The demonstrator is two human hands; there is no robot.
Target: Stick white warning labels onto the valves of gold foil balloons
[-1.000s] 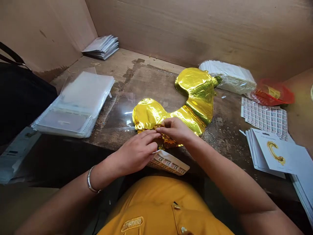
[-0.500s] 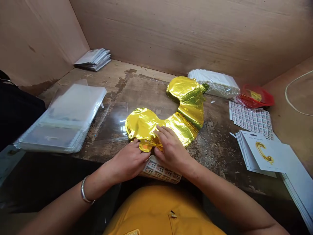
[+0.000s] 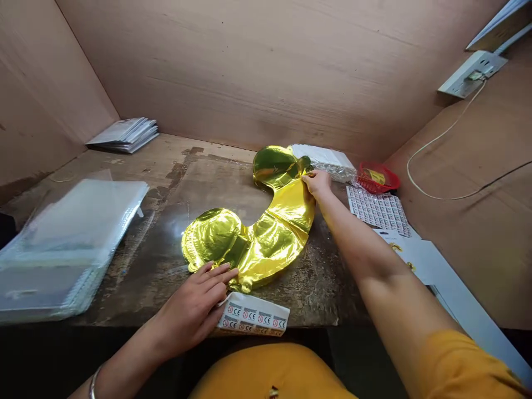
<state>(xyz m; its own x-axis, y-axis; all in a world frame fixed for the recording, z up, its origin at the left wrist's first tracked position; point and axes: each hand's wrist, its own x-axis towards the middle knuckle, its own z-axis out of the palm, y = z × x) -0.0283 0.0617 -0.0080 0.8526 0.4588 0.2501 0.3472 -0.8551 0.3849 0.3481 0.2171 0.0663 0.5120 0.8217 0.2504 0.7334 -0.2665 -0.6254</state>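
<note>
Here, gold foil: one C-shaped, creased, shiny piece (image 3: 278, 244) lying at the middle of the worktop (image 3: 220, 183); its opening faces left; one rounded end far, the other near and to the left.
Right hand: (image 3: 319, 180) reaching to the far right part of the foil; fingertips closed on its edge, pinching it.
Left hand: (image 3: 189, 310) palm down at the near left end; fingers extended over the foil, pressing on it; thumb side by the label strip, cannot tell whether it grips that; bangle (image 3: 92, 382) on the wrist.
Label strip: (image 3: 253, 316) CE marks in rows; at the near edge of the worktop, just beside the left hand.
Left side: stack of clear sleeves (image 3: 83, 221); a flat clear film (image 3: 166, 227) between it and the foil; pile of white packets (image 3: 122, 134) in the far left corner.
Right side, far: wrapped white pack (image 3: 332, 160) just beyond the foil; red basket (image 3: 393, 184) next to it, something yellow inside; printed label sheet (image 3: 378, 210) nearer; white cards (image 3: 424, 257) nearer again, gold print on the top one.
Right wall: white socket block (image 3: 461, 83) with a pale cable (image 3: 419, 188) hanging in a loop.
</note>
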